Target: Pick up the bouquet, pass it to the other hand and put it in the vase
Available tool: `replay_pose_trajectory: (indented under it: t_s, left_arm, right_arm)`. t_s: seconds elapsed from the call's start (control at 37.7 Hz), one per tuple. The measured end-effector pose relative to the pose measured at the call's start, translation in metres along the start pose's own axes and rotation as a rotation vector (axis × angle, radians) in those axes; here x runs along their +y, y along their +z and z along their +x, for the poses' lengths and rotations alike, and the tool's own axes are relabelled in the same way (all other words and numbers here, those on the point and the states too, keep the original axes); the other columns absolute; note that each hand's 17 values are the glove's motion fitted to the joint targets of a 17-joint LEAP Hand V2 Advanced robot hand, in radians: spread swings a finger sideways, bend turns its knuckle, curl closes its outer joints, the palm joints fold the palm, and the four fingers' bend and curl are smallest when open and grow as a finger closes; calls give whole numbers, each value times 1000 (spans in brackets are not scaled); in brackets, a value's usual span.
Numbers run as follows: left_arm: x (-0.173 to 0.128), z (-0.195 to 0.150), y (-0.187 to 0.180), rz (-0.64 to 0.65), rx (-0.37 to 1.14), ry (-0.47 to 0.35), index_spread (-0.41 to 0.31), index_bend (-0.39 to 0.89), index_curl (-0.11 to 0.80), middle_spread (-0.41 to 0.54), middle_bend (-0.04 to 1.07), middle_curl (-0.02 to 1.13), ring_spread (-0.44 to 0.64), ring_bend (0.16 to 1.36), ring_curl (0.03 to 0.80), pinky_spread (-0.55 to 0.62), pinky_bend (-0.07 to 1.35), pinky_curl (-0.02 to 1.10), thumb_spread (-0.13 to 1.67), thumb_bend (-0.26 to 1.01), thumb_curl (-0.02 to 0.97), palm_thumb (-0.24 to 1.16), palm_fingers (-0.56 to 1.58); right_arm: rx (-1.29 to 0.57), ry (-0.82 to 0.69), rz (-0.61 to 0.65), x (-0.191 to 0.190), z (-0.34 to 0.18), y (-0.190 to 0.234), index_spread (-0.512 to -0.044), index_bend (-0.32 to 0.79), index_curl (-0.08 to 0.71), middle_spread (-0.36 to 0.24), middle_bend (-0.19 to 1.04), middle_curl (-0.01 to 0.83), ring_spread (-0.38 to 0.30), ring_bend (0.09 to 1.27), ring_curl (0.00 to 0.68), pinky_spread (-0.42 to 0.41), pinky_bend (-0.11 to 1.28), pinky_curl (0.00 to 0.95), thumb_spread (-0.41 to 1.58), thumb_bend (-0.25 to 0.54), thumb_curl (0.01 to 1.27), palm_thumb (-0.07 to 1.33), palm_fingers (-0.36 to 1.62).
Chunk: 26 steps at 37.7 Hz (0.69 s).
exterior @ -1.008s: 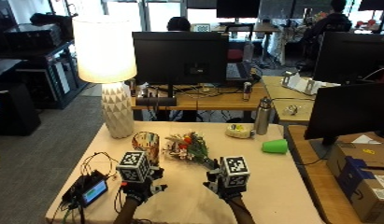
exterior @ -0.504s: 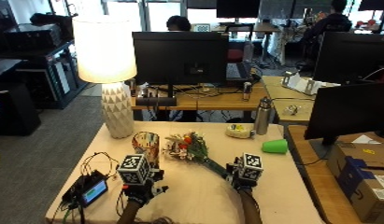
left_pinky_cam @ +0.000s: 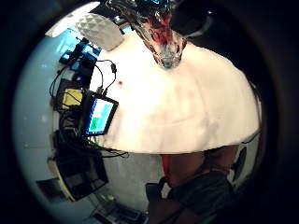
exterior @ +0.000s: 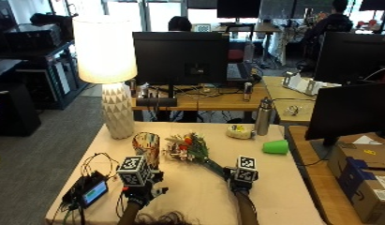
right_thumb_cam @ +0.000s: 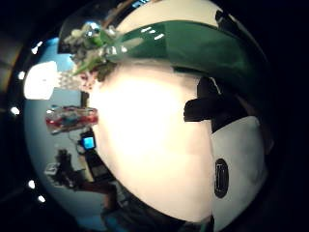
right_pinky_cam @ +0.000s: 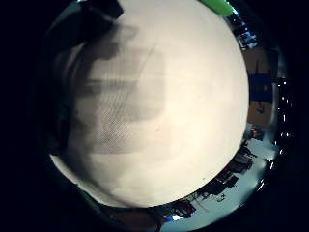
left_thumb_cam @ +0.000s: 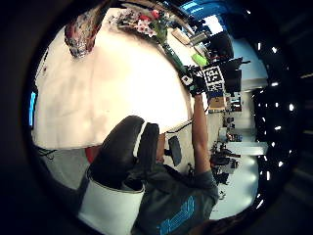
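Reaching, my right hand [exterior: 240, 180] has moved from mid-table to the bouquet's [exterior: 191, 151] stem end, beside the vase [exterior: 146, 146]; finger state indiscernible. Bouquet lies on the table [exterior: 198, 197], not yet lifted. Left hand [exterior: 141, 187] hovers before the vase, fingers curled, holding nothing.

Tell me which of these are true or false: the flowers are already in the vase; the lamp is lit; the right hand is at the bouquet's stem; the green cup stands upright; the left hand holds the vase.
1. The bouquet is already in the vase. False: it lies on the table beside the vase.
2. The lamp is lit. True.
3. The right hand is at the bouquet's stem end. True, though its grip is hidden.
4. The green cup stands upright. False: it lies on its side.
5. The left hand holds the vase. False: it is near the vase and holds nothing.
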<state>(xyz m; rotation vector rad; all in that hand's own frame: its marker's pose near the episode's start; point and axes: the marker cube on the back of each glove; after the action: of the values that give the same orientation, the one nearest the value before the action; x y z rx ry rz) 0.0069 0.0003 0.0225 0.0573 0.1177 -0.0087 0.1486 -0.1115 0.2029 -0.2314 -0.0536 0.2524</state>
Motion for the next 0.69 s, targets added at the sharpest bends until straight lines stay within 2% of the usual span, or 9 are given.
replay_pose_trajectory:
  t_s: [0.11, 0.13, 0.19, 0.24, 0.29, 0.34, 0.45, 0.48, 0.69]
  left_arm:
    - [-3, -1, 3, 0, 1, 6, -59, 131, 241, 174, 182, 290, 353, 665, 274, 421, 564, 337, 1014, -26, 279, 200, 157]
    - [-3, -1, 4, -3, 3, 5, -59, 131, 241, 174, 183, 291, 353, 665, 274, 421, 564, 337, 1015, -26, 280, 200, 156]
    - [-4, -1, 5, -7, 6, 6, -59, 131, 243, 174, 183, 292, 353, 666, 275, 421, 565, 338, 1015, -26, 281, 200, 156]
    - [-5, 0, 6, -9, 8, 7, -59, 131, 243, 174, 183, 294, 353, 666, 275, 421, 565, 339, 1015, -26, 281, 199, 155]
    - [-6, 0, 6, -11, 10, 8, -59, 131, 244, 174, 177, 292, 353, 666, 275, 419, 572, 341, 1015, -26, 282, 199, 156]
    - [-6, -1, 6, -11, 11, 8, -59, 130, 245, 174, 177, 292, 352, 669, 277, 418, 573, 342, 1018, -25, 282, 200, 156]
    - [-8, -3, 6, -5, 18, 9, -59, 133, 249, 174, 181, 294, 351, 669, 277, 417, 573, 343, 1020, -25, 283, 200, 158]
    - [-8, -3, 6, -5, 21, 9, -59, 132, 249, 174, 181, 294, 351, 669, 277, 416, 573, 343, 1021, -25, 284, 200, 157]
    - [-15, 3, -4, 11, 40, 23, -59, 132, 253, 174, 180, 297, 350, 670, 279, 412, 574, 344, 1023, -26, 285, 200, 156]
  right_arm:
    - [66, -15, 59, -4, -5, -2, -275, 238, 286, -2, 262, 354, 106, 378, 268, 277, 453, 330, 1160, 34, 399, 837, 569]
    - [88, -19, 70, -4, -6, -4, -272, 271, 303, -10, 245, 352, 88, 384, 275, 266, 470, 336, 1163, 34, 401, 843, 672]
    - [137, -25, 89, -4, -9, -6, -266, 261, 302, -26, 230, 349, 55, 390, 271, 228, 470, 325, 1171, 40, 406, 869, 785]
    - [190, -25, 109, -2, -12, -10, -263, 213, 306, -44, 233, 357, 9, 421, 290, 158, 517, 345, 1168, 43, 414, 892, 916]
    - [228, -18, 128, 0, -14, -16, -255, 77, 272, -86, 274, 374, -69, 514, 318, 16, 594, 357, 1127, 45, 431, 926, 1155]
    - [235, -8, 149, 1, -15, -18, -253, 56, 270, -114, 300, 396, -116, 595, 361, -70, 623, 382, 1070, 35, 448, 943, 1230]
    - [211, -7, 189, -5, -14, -14, -258, 87, 278, -155, 391, 442, -171, 668, 413, -169, 641, 413, 894, 10, 500, 977, 1277]
    - [199, -11, 196, -6, -14, -13, -262, 118, 286, -154, 446, 463, -174, 711, 435, -191, 607, 410, 828, 13, 521, 1001, 1350]
    - [110, 0, 264, -3, -15, -30, -263, 166, 325, -173, 574, 522, -200, 812, 485, -266, 617, 431, 603, -19, 594, 1020, 1370]
